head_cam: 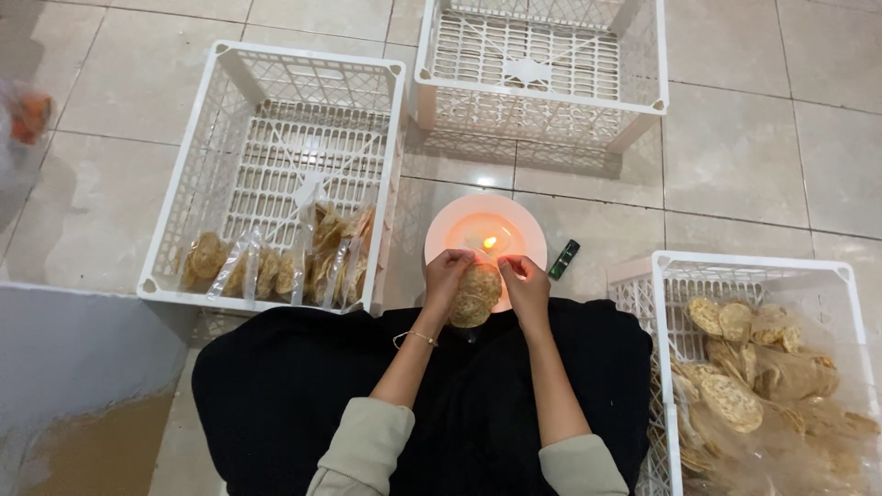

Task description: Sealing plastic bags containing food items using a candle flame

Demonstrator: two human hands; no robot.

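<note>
My left hand (446,276) and my right hand (527,285) both grip the top of a clear bag of round brown crackers (475,296). They hold its upper edge close to a small candle flame (490,242) burning on a round pink plate (441,231). The bag hangs over my lap, which is covered in black cloth (303,386). A thin bracelet sits on my left wrist.
A white plastic crate (179,216) at left holds several sealed cracker bags (276,266). Another white crate (542,96) stands behind the plate. The crate at right (657,303) holds loose crackers (735,400) in plastic. A small dark lighter (563,260) lies on the tile floor.
</note>
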